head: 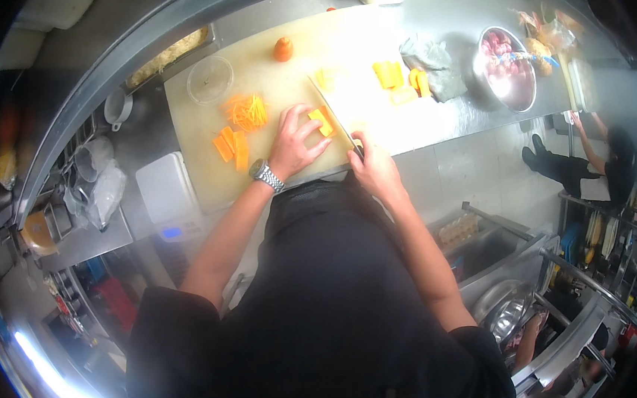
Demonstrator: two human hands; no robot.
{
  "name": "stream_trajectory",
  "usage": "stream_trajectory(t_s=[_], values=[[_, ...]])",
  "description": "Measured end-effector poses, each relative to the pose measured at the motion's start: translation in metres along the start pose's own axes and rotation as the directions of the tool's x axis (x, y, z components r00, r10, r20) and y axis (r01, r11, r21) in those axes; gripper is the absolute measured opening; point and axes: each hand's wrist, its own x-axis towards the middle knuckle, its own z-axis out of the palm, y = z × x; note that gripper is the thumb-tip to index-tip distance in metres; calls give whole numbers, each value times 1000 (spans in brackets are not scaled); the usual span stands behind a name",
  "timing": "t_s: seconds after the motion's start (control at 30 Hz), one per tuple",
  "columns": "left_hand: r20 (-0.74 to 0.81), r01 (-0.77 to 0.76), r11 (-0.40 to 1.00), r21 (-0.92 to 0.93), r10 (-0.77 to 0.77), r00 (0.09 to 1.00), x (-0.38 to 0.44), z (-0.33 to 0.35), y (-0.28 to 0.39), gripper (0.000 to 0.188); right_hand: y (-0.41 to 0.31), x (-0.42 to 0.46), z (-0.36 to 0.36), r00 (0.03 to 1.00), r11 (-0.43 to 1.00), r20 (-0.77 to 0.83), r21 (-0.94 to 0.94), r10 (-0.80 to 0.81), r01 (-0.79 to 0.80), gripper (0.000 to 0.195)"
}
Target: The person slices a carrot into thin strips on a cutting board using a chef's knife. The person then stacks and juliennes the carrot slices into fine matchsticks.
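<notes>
My left hand point(294, 146), with a metal-banded watch at the wrist, presses its fingertips on a cut carrot piece point(320, 115) on the pale cutting board point(197, 172). Gripped by its handle in my right hand point(377, 171), a kitchen knife point(330, 103) has its blade angled along the piece's right side. Glare washes out the board around the blade. Left of my left hand lie a heap of carrot shreds point(247, 112) and some flat carrot slabs point(234, 147). A carrot stub point(283, 49) stands farther back. Thicker carrot pieces point(390, 75) rest to the right.
A clear round lid point(210, 80) lies on the board's left. A white digital scale point(163, 187) sits beside the board. Rightward are a grey plastic bag point(432, 67) and a steel bowl of raw meat point(504, 82). A metal rail point(90, 63) arches overhead. A person point(596, 165) is at the far right.
</notes>
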Motion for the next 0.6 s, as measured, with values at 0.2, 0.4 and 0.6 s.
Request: stream_trajectory(t_s=[0.2,0.4,0.6], values=[[116,-47,996,-72,55,992,7,5,-20,31,-3,-3,20,1000,994,-22,-113,11,-14,39],[71,-62,990,-130,72,995,6,8,-26,33,-8,-7,32,995,996,-97,-89,-34,25,39],[47,-110,986,-126,117,992,5,12,-27,35,11,-4,30,983,987,-149,-132,-111,92,34]])
